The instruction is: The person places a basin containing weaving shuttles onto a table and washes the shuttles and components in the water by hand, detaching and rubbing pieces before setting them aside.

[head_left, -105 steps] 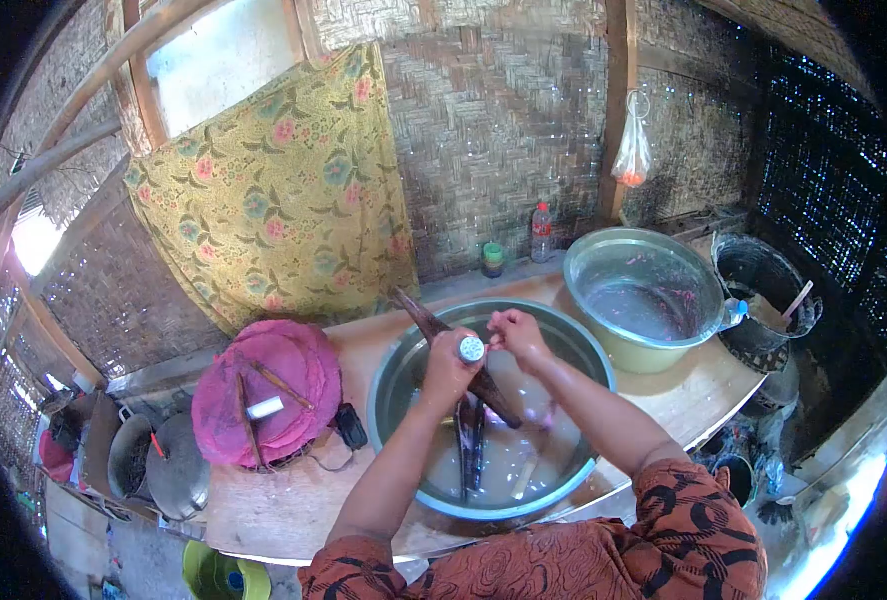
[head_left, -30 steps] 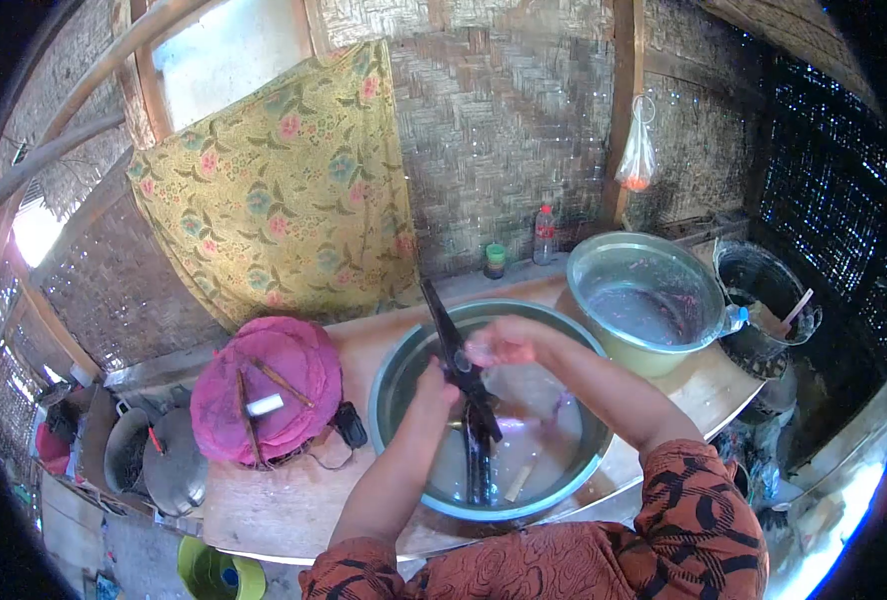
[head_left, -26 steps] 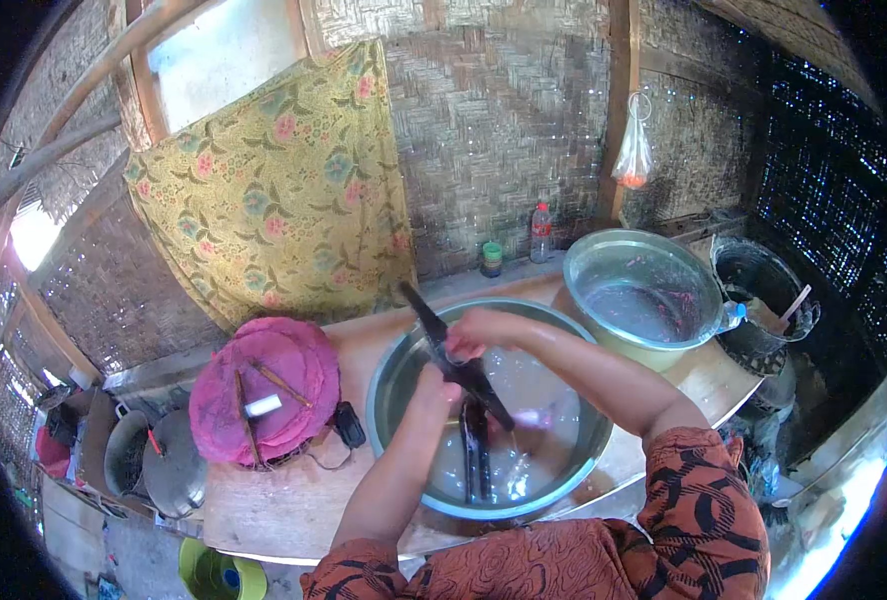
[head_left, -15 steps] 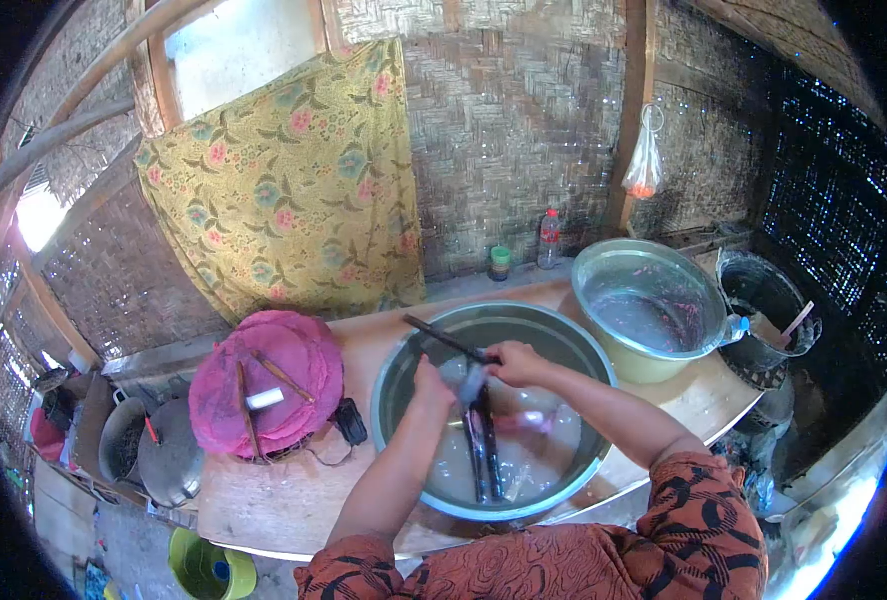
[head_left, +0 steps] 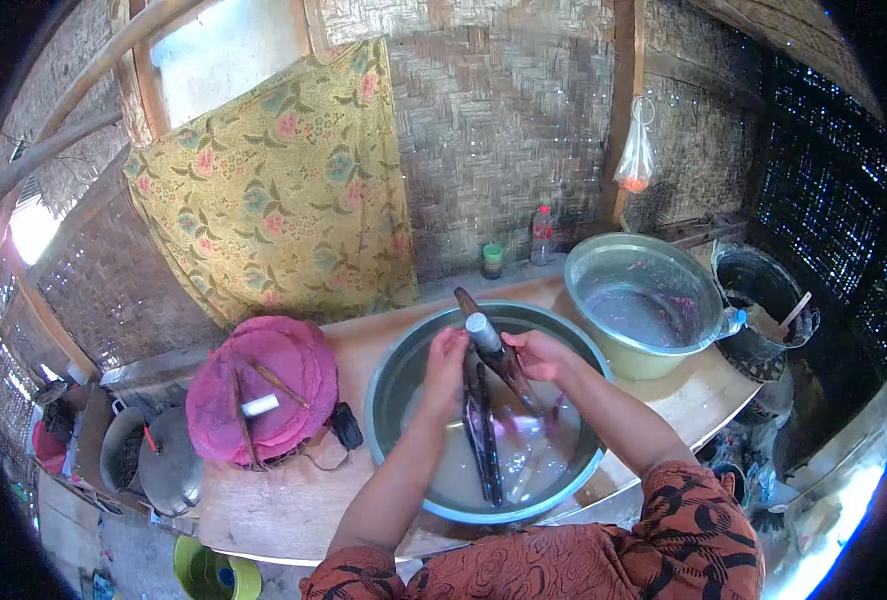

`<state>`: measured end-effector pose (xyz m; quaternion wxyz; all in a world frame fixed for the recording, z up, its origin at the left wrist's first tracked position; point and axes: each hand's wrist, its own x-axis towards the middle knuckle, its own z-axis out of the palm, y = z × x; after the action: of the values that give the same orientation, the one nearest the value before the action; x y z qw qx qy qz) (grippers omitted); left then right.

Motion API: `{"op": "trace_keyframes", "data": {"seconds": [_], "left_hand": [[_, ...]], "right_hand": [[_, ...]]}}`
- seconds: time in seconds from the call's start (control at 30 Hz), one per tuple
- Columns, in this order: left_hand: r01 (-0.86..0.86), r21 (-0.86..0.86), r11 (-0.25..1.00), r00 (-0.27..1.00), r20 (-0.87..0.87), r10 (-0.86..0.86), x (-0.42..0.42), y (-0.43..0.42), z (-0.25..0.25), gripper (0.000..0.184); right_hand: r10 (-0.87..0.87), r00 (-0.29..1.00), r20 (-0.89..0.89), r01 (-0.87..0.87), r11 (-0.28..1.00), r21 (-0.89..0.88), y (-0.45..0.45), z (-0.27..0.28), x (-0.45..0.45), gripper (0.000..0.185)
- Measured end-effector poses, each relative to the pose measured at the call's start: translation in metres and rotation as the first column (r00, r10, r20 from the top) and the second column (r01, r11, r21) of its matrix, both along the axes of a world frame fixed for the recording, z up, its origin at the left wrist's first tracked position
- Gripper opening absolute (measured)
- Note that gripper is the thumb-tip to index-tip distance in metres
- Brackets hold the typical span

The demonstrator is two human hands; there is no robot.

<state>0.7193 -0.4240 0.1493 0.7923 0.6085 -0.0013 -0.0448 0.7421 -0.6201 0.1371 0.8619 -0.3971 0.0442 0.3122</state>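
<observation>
A wide grey-green basin (head_left: 389,470) holds cloudy liquid. My right hand (head_left: 541,356) is closed on a dark wooden stick (head_left: 517,384) that slants over the basin. At the stick's upper part is a silvery cylinder (head_left: 480,331); a dark tip (head_left: 464,298) shows behind it. My left hand (head_left: 447,352) is beside the cylinder with fingers curled; what they grip is hidden. Below it, a second dark stick (head_left: 481,440) slopes down into the liquid. Pink bits (head_left: 556,412) and glare show on the liquid.
A pink round stack (head_left: 304,350) with two sticks and a white cylinder lies left, beside a small black object (head_left: 346,426). Right stands another basin (head_left: 654,362), then a black bucket (head_left: 764,340). A bottle (head_left: 543,240) and a green-lidded jar (head_left: 492,262) stand at the back.
The stick in my right hand has swung from lying across toward the upper left to slanting down to the right. Its silvery cylinder is higher and clearer. My left hand has moved up and right.
</observation>
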Motion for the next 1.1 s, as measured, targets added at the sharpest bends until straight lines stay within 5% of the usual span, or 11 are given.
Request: {"op": "trace_keyframes", "data": {"seconds": [0.03,0.07,0.13,0.27,0.33,0.47,0.67,0.73,0.87,0.97,1.1], "left_hand": [[-0.004,0.165,0.986,0.949,0.31,-0.049,-0.002,-0.005,0.001,0.057],[-0.006,0.165,0.986,0.951,0.306,-0.046,-0.004,-0.007,0.002,0.057],[-0.369,0.486,0.792,0.739,0.67,-0.066,-0.009,-0.008,0.011,0.05],[-0.307,0.289,0.907,0.787,0.613,0.071,-0.013,-0.01,0.017,0.036],[-0.394,0.423,0.816,0.77,0.637,0.042,-0.025,0.0,0.034,0.038],[-0.491,0.624,0.608,0.73,0.675,-0.103,-0.03,0.012,0.017,0.039],[-0.403,0.62,0.673,0.805,0.59,-0.062,-0.02,0.035,0.022,0.037],[-0.285,0.452,0.846,0.854,0.52,0.01,-0.033,0.063,0.056,0.035],[-0.605,0.518,0.605,0.727,0.67,0.153,-0.032,0.164,0.104,0.027],[-0.687,0.702,0.187,0.727,0.665,0.172,0.012,0.266,0.067,0.039],[-0.672,0.685,0.281,0.737,0.655,0.167,0.024,0.325,0.03,0.047]], "right_hand": [[0.011,1.0,-0.002,-0.011,0.999,0.035,0.0,0.002,-0.003,0.026],[0.014,1.0,-0.007,-0.014,0.999,0.035,-0.001,0.003,-0.006,0.026],[0.072,0.997,0.002,-0.072,0.996,0.057,0.003,0.005,-0.01,0.027],[0.05,0.991,0.122,-0.043,0.997,-0.06,0.009,0.009,-0.013,0.046],[-0.013,0.997,0.082,0.038,0.951,-0.308,0.006,0.015,-0.013,0.059],[0.034,0.999,-0.005,-0.033,0.944,-0.327,0.004,0.009,-0.011,0.057],[-0.009,0.998,0.064,0.029,0.945,-0.325,0.003,0.014,-0.017,0.056],[-0.021,0.998,0.06,0.037,0.959,-0.281,-0.002,0.01,-0.01,0.056],[-0.096,0.993,0.074,0.117,0.92,-0.374,-0.002,0.009,-0.012,0.056],[0.068,0.984,0.165,0.035,0.832,-0.554,0.001,-0.002,-0.008,0.046],[0.393,0.853,0.343,0.064,0.574,-0.816,-0.018,-0.069,0.023,0.028]]}}
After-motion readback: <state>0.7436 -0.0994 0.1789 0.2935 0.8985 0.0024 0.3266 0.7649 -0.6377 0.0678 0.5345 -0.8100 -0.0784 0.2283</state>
